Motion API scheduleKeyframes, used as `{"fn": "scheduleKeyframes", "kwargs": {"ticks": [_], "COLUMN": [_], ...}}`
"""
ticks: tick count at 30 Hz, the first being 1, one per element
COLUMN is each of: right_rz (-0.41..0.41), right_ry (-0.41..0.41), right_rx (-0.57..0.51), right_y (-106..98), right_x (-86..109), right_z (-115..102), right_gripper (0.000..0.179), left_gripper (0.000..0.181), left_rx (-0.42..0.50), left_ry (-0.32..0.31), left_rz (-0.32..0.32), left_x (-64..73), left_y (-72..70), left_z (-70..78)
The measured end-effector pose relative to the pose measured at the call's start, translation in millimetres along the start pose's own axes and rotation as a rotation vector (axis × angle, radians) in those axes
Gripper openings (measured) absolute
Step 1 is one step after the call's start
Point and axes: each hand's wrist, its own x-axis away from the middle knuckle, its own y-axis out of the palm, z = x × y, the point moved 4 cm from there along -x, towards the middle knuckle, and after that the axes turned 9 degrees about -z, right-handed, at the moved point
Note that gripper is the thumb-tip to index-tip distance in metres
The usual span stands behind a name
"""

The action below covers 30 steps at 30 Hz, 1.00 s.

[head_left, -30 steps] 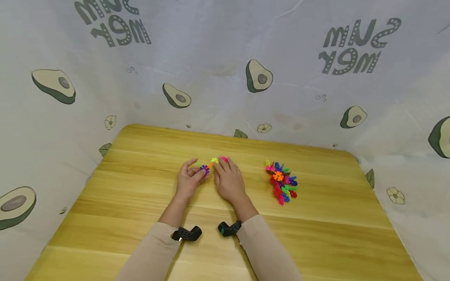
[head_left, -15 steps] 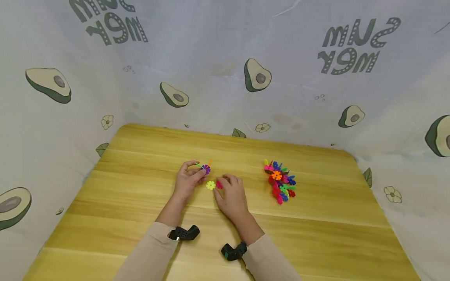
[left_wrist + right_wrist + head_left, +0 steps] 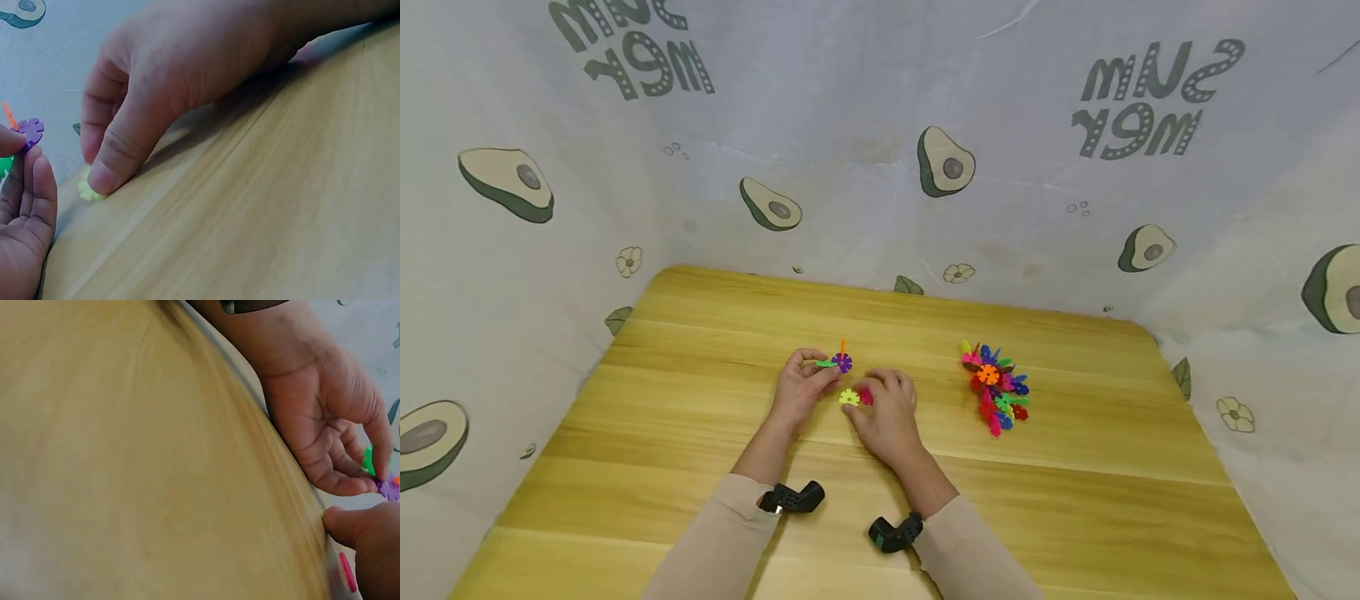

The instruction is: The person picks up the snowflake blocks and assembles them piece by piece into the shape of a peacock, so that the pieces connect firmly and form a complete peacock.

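Observation:
My left hand [image 3: 800,389] pinches a purple snowflake disc [image 3: 842,362] between thumb and fingers. A green disc [image 3: 825,363] and an orange disc [image 3: 843,347], seen edge-on, are joined to it. Just in front, a yellow snowflake disc [image 3: 849,397] lies on the table, and my right hand [image 3: 889,417] pinches it with thumb and forefinger. The left wrist view shows that thumb over part of the yellow disc [image 3: 87,189]. Beside it, partly under the right fingers, is a pink disc [image 3: 866,396]; its edge [image 3: 347,572] shows in the right wrist view.
To the right on the wooden table [image 3: 1075,500] stands a cluster of joined, many-coloured snowflake discs [image 3: 996,387]. A pale cloth printed with avocados [image 3: 946,162] hangs behind the table and along its sides.
My right hand has drawn the yellow and pink discs nearer, then moved its thumb onto the yellow one. In my left hand the purple disc has turned; its orange piece now points away from me.

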Motion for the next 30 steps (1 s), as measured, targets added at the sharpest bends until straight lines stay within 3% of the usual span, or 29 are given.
{"fn": "scheduleKeyframes", "kwargs": {"ticks": [3, 8, 11, 19, 30], "right_rz": [0.075, 0.231, 0.281, 0.336, 0.354], "right_ry": [-0.009, -0.039, -0.076, -0.133, -0.168], "right_rx": [-0.104, -0.376, -0.447, -0.383, -0.383], "right_y": [-2, -7, -10, -12, -14], "right_x": [-0.7, 1.2, 3.0, 3.1, 4.0], "right_z": [2, 5, 5, 5, 5], "right_gripper": [0.018, 0.012, 0.013, 0.007, 0.007], "left_gripper": [0.027, 0.026, 0.024, 0.028, 0.025], "left_rx": [-0.033, -0.087, -0.115, -0.188, -0.212], "left_ry": [0.0, -0.01, -0.018, -0.005, 0.002], "left_rz": [0.015, 0.004, -0.002, -0.018, -0.024], "left_x": [0.1, -0.1, 0.9, 0.6, 4.1], "left_y": [0.3, 3.2, 5.4, 7.4, 10.9], "left_z": [0.9, 0.6, 0.1, -2.3, 0.7]}}
